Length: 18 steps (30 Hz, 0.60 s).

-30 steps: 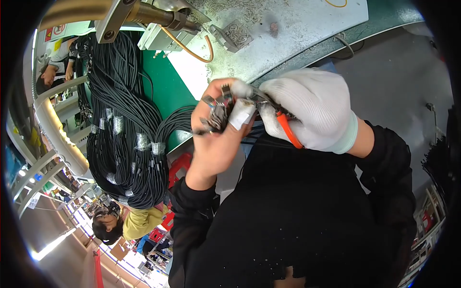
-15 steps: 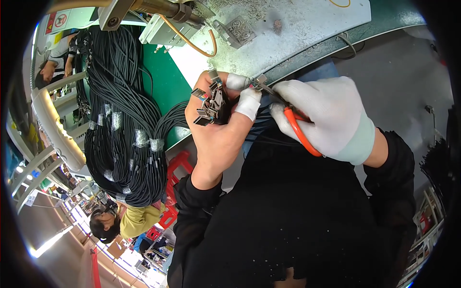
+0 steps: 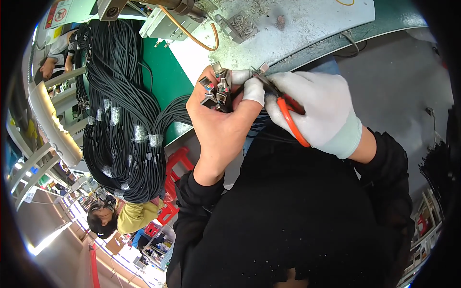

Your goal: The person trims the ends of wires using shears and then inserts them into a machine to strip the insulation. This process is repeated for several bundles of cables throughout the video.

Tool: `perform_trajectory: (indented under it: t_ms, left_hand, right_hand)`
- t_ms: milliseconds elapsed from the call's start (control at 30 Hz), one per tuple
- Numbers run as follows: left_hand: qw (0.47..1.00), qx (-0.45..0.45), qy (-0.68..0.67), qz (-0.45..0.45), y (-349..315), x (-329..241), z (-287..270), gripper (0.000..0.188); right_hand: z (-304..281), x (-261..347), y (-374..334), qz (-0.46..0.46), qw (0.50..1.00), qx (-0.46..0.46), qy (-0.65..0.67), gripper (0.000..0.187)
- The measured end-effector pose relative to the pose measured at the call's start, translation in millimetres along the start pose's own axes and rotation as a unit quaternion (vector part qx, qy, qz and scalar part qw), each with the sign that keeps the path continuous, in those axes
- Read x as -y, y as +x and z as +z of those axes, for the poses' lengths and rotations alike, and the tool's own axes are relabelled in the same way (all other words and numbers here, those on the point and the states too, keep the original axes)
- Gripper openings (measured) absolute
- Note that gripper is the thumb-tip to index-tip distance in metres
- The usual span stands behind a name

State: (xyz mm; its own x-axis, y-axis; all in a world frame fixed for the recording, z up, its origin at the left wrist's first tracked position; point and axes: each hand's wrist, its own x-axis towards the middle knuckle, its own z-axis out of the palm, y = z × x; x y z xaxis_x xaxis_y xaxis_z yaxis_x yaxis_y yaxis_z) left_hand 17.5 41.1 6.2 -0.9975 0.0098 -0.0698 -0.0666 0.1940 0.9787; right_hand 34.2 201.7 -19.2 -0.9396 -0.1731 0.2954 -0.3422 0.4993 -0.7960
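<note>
My left hand (image 3: 222, 127), with white covers on thumb and forefinger, is closed round a bunch of black cables whose metal connectors (image 3: 222, 89) stick out above the palm. Between its covered fingertips one cable's metal connector (image 3: 262, 69) points outward. In my white-gloved right hand (image 3: 319, 108) is a pair of pliers or cutters with orange-red handles (image 3: 292, 122). The tool's jaws lie right by that single connector; whether they touch it I cannot tell. Dark cable lengths (image 3: 269, 129) hang beneath the hands across my lap.
A large bundle of black cables (image 3: 125, 101) hangs at the left. Ahead is a white worktop (image 3: 297, 29) strewn with metal scraps, with a scrap-filled tray (image 3: 240, 27) and a machine (image 3: 168, 29) on it. Red stools (image 3: 176, 161) stand below; two other people are at the left.
Both hands have shifted slightly, the right one with its tool leftward and up. The bunch of connectors in the left hand has turned a little.
</note>
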Motion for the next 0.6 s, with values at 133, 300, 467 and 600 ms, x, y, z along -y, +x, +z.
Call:
perform_trajectory:
  t_ms: [133,300,467,600]
  left_hand:
    - [0.990,0.047,-0.083,-0.108,5,4,-11,0.013]
    - [0.954,0.104,-0.217,-0.177,14,18,-30,0.009]
    - [0.937,0.052,-0.294,-0.183,48,39,-55,0.007]
    - [0.928,0.083,-0.319,-0.175,80,41,-41,0.007]
  right_hand:
    - [0,2,2,0.120,0.973,0.103,0.170,0.017]
    - [8,-12,-2,0.103,0.973,0.107,0.178,0.018]
    - [-5,-29,26,0.136,0.983,0.072,0.099,0.021]
    - [2,-58,62,-0.007,0.991,0.049,0.124,0.025]
